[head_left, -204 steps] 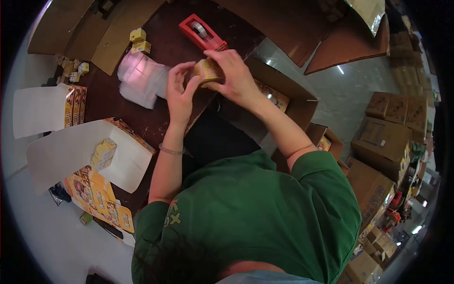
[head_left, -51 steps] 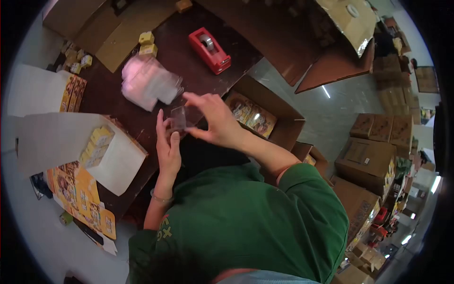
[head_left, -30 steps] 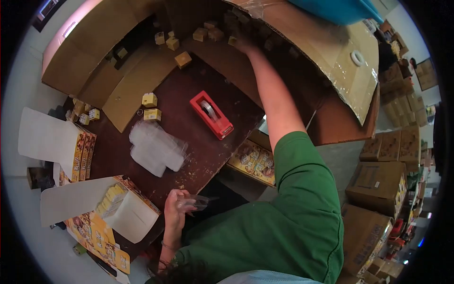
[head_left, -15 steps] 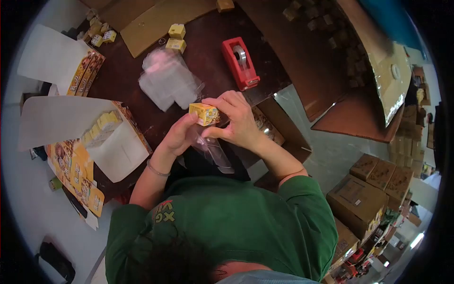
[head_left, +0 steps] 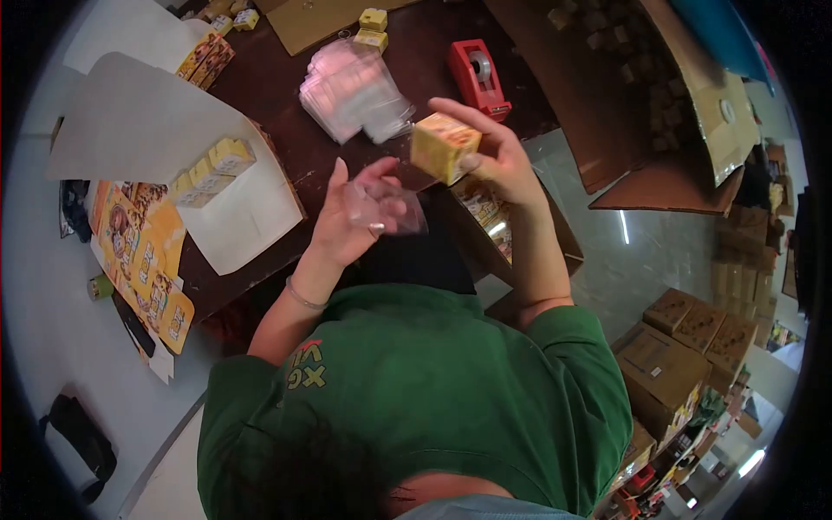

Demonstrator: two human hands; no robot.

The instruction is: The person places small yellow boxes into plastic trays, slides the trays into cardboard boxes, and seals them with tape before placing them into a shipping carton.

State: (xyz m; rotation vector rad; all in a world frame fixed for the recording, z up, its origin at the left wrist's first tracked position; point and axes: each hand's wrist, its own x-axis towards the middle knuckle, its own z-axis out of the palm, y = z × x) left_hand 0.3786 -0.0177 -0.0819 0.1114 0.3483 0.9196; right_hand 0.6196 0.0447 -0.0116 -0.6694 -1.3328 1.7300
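Observation:
My right hand (head_left: 507, 165) grips a small yellow printed box (head_left: 444, 147) between thumb and fingers, raised above the table's front edge. The box is slightly blurred. A clear plastic bag (head_left: 407, 211) hangs at my left hand (head_left: 351, 217), caught loosely by the curled fingers while the thumb stands apart. Just beyond the hands, a pile of clear plastic bags (head_left: 347, 91) lies on the dark table (head_left: 425, 74). Under my right forearm, an open carton (head_left: 563, 227) holds yellow printed boxes.
A red tape dispenser (head_left: 478, 80) and two small yellow boxes (head_left: 373, 35) stand farther back. To the left, an open white-lined display box (head_left: 251, 208) contains several small yellow boxes. A large open cardboard carton (head_left: 572, 130) is at right, with stacked cartons (head_left: 663, 364) behind.
My hands have separated. The yellow box has moved right and up in my right hand, away from my left hand, which keeps the plastic bag. The whole view has also shifted.

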